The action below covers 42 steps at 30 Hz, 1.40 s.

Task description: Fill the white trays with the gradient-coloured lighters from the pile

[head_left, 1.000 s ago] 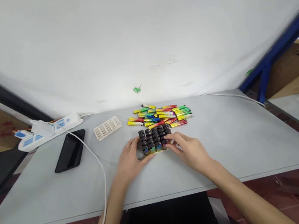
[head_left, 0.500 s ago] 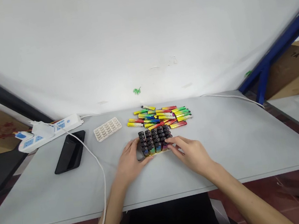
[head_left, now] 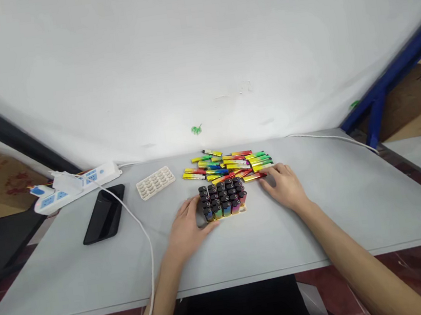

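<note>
A pale tray point(head_left: 242, 209) holds several rows of upright lighters point(head_left: 217, 209) with black tops and shiny coloured bodies. At its front right corner a bare slot shows. My left hand point(head_left: 187, 228) grips the tray's left side, thumb along the front edge and fingers behind the left row. Behind the tray lies a loose pile of lighters point(head_left: 237, 164) in yellow, green, red and blue. At the pile's right front, my right hand point(head_left: 285, 187) has thumb and forefinger apart around the end of a red and yellow lighter point(head_left: 254, 177); whether they touch it is unclear.
To the left lies a second pale slotted tray point(head_left: 155, 183). A black phone point(head_left: 105, 215) and a white power strip point(head_left: 82, 184) are farther left. A white cable point(head_left: 148, 238) crosses my left forearm. The wall point(head_left: 200, 76) borders the table's back.
My right hand has left the lighter at the tray's right front and moved right and back to the pile. My left hand stays on the tray. The view has shifted slightly.
</note>
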Tool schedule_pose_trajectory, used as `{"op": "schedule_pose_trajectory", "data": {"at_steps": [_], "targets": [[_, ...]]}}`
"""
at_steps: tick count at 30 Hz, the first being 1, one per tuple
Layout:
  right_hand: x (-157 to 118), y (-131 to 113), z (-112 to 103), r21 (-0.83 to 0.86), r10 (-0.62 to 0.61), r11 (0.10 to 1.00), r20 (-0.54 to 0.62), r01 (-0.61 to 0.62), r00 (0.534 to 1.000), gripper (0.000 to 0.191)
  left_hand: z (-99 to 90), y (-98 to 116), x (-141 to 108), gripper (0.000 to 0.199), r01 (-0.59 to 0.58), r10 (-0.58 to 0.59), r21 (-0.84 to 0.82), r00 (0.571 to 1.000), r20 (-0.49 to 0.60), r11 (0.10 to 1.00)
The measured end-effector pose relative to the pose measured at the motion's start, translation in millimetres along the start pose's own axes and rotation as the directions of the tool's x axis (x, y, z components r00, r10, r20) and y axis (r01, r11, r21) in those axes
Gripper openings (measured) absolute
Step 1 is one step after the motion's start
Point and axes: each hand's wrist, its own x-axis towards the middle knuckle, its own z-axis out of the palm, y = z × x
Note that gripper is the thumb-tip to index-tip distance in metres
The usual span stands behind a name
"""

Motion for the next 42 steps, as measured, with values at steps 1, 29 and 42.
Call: {"op": "schedule_pose_trajectory", "data": {"at_steps": [1,29,42], "targets": [[-1,5,3,-0.013,-0.002,1.0,0.012,0.002,1.0,0.028,0.4,-1,0,0.076,-0.001,0.001,-0.001,1.0,0.001,1.0],[-7,7,-18,0.917,0.428,0.016,0.354,-0.398,0.832,0.053,-0.5,1,1,0.076,0.079,-0.08,0.026,0.996,0.031,0.997],[-12,4,-8,0.894,0.455,0.161,0.309,-0.418,0.835,0.043,0.2,1,1,0.08,0.079,-0.081,0.053,0.996,0.033,0.995]]}}
